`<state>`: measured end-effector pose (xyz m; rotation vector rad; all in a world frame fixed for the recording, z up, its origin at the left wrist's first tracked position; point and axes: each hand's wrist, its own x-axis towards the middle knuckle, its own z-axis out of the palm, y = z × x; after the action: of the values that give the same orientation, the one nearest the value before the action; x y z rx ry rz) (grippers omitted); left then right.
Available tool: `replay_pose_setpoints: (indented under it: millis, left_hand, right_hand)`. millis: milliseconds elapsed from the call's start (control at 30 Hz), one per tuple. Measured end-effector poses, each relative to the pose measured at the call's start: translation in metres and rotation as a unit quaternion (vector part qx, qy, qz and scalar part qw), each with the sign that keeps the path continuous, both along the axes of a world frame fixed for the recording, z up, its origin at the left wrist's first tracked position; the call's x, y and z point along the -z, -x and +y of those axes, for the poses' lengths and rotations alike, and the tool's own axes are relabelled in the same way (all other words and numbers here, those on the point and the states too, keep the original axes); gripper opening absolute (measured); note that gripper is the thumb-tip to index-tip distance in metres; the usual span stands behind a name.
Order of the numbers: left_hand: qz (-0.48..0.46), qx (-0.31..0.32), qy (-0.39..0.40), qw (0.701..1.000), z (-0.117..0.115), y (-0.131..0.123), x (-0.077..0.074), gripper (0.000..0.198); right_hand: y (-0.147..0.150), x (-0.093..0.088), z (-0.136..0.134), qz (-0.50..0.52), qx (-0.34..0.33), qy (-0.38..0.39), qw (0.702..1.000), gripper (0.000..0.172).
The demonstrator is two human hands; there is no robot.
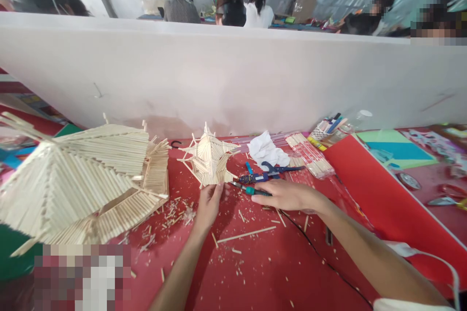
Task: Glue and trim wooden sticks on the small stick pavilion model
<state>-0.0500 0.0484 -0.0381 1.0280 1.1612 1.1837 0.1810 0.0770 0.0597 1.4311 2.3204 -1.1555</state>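
Note:
My left hand (208, 204) rests at the front edge of a small roof model (208, 156) built from thin wooden sticks, its fingers curled against the model's base. My right hand (288, 195) lies flat on the red table (255, 272), fingers stretched out to the left over green-handled cutters (245, 188). Blue-handled scissors (272, 172) lie just behind that hand. A long loose stick (246, 234) sits on the table between my forearms.
A large stick roof model (78, 180) fills the left. Crumpled white tissue (266, 150), a packet of sticks (310, 154), a cup of pens (327, 129) and coloured paper (397, 148) lie right. A white partition (233, 73) stands behind; people sit beyond it.

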Motion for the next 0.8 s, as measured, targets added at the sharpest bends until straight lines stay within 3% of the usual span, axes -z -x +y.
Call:
replay_pose_setpoints:
  millis: [800]
  left_hand:
    - [0.009,0.001,0.002,1.000,0.000,0.000,-0.002,0.052]
  right_hand:
    - [-0.002,0.005,0.018,-0.008,-0.025,-0.017,0.999,0.047]
